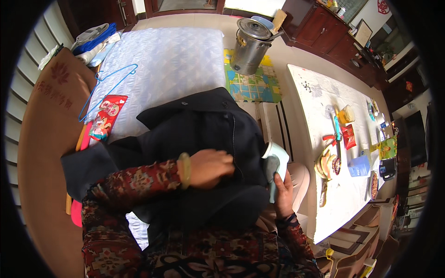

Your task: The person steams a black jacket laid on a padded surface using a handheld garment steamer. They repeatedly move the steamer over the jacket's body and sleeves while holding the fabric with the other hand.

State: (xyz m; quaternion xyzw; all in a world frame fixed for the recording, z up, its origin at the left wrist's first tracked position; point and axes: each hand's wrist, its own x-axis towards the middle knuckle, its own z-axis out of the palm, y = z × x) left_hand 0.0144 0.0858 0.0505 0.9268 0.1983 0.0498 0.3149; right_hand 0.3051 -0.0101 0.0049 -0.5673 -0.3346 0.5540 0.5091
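Observation:
A black garment (pixel 194 139), with a collar and a line of light stitching, lies spread over my lap and the edge of a quilted pale-blue cover. My left hand (pixel 210 168), with a pale bangle at its wrist, is over the middle of the garment, its fingers curled and blurred; whether it pinches the cloth I cannot tell. At the garment's right edge my right hand (pixel 284 194) holds a pale green handled tool (pixel 276 161) with a grey oval patch on its side; its exact kind is unclear.
On the quilted cover (pixel 170 59) lie a blue wire hanger (pixel 111 78) and a red snack packet (pixel 109 116). Folded cloths (pixel 94 40) sit at its far left corner. A lidded metal pot (pixel 250 48) stands ahead on a mat. At right, a white-covered table (pixel 306 104) bears a jar, fruit and a blue cup.

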